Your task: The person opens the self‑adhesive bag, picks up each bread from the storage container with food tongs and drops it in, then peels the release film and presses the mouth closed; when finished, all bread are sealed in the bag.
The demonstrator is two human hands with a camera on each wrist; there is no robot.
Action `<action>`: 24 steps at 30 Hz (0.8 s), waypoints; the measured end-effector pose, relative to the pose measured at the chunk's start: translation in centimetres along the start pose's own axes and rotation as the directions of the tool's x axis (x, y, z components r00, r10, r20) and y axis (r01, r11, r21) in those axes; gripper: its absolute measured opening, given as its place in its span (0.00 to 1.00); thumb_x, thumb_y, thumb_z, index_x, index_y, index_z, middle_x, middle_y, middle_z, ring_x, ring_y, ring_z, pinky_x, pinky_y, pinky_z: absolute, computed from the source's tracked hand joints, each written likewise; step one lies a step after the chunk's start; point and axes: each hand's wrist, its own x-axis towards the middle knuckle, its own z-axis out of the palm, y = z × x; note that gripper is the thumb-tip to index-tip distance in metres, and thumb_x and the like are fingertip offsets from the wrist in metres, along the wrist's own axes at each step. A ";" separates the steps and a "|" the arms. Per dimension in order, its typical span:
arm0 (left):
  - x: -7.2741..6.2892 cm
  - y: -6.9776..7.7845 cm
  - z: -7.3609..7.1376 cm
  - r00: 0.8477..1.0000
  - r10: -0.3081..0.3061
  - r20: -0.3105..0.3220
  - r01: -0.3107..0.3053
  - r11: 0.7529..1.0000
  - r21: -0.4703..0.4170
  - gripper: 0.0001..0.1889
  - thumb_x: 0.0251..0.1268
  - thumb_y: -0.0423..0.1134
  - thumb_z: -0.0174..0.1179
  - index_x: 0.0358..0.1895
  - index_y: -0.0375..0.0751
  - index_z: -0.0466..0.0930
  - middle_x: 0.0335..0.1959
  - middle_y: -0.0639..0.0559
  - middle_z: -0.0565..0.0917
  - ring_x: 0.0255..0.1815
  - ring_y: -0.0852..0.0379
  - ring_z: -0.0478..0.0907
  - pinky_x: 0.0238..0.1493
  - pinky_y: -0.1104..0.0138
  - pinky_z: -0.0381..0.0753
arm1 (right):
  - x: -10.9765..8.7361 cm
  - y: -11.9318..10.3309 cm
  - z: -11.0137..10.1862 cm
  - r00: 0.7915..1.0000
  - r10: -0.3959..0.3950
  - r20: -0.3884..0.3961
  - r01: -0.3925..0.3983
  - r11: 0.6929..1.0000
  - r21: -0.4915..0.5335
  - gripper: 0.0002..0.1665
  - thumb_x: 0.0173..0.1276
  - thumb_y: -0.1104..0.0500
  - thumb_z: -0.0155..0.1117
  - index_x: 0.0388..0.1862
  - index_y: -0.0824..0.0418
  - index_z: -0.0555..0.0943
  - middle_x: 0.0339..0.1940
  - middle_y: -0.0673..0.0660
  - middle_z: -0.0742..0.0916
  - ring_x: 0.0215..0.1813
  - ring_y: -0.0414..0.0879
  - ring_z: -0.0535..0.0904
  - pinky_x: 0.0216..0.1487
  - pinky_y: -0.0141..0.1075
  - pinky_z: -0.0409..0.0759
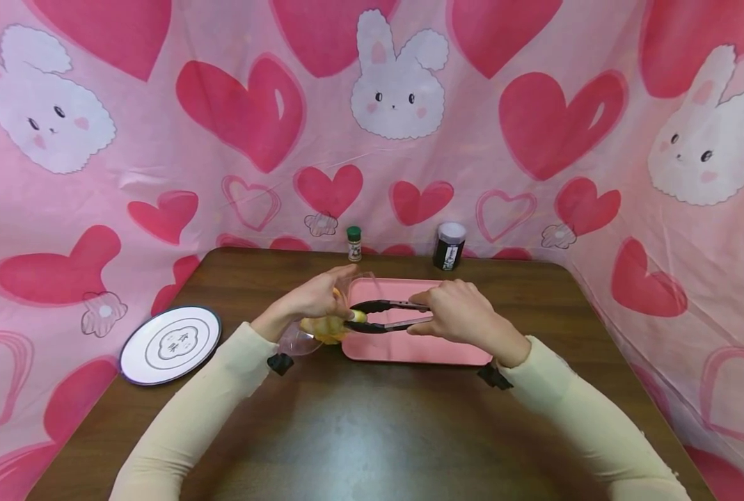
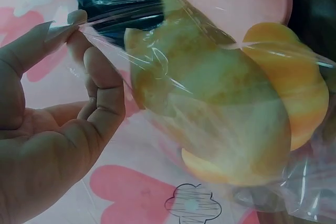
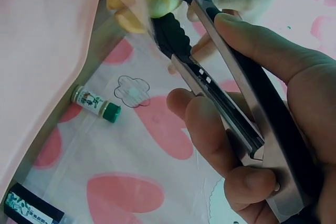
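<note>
My left hand [image 1: 314, 296] pinches the edge of a clear plastic bag [image 1: 293, 341] between thumb and fingers. Inside the bag, left of the pink tray, are golden bread rolls; a long one [image 2: 210, 98] lies in front of a rounder one [image 2: 286, 85]. My right hand [image 1: 462, 313] grips a pair of kitchen tongs [image 3: 236, 72] with steel arms and black scalloped tips. Those tips point left toward the bag's mouth, spread on either side of the long roll's end. Part of the bag is hidden behind my left hand.
Under the tongs lies the pink tray [image 1: 397, 348]. A small green-capped shaker [image 1: 354, 245] and a black jar with a pale lid [image 1: 449, 247] stand along the table's back edge. At the left edge is a white plate [image 1: 149, 348] with a dark rim.
</note>
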 end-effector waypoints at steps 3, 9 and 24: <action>0.0 0.1 0.1 1.000 -0.001 -0.004 0.001 1.000 -0.008 0.51 0.53 0.33 0.73 0.80 0.43 0.51 0.80 0.43 0.55 0.30 0.57 0.78 0.36 0.66 0.81 | 0.1 0.1 0.2 1.000 0.000 0.001 0.000 1.000 0.014 0.26 0.52 0.37 0.77 0.47 0.48 0.89 0.33 0.48 0.91 0.28 0.43 0.79 0.23 0.35 0.72; -0.3 0.4 0.2 1.000 -0.020 0.003 0.020 1.000 -0.005 0.51 0.55 0.35 0.72 0.81 0.47 0.50 0.81 0.46 0.54 0.33 0.55 0.78 0.37 0.65 0.81 | 0.2 0.4 0.4 0.999 0.026 0.033 -0.029 0.995 0.100 0.24 0.53 0.38 0.77 0.45 0.47 0.90 0.27 0.42 0.88 0.28 0.40 0.76 0.29 0.35 0.72; -0.1 0.4 0.6 1.000 -0.011 -0.001 0.011 0.999 -0.050 0.49 0.58 0.34 0.70 0.81 0.50 0.50 0.82 0.46 0.52 0.31 0.51 0.79 0.37 0.63 0.83 | 0.6 1.1 1.0 0.997 0.028 0.071 -0.039 0.986 0.163 0.20 0.56 0.38 0.74 0.40 0.49 0.90 0.19 0.40 0.81 0.26 0.40 0.71 0.31 0.35 0.67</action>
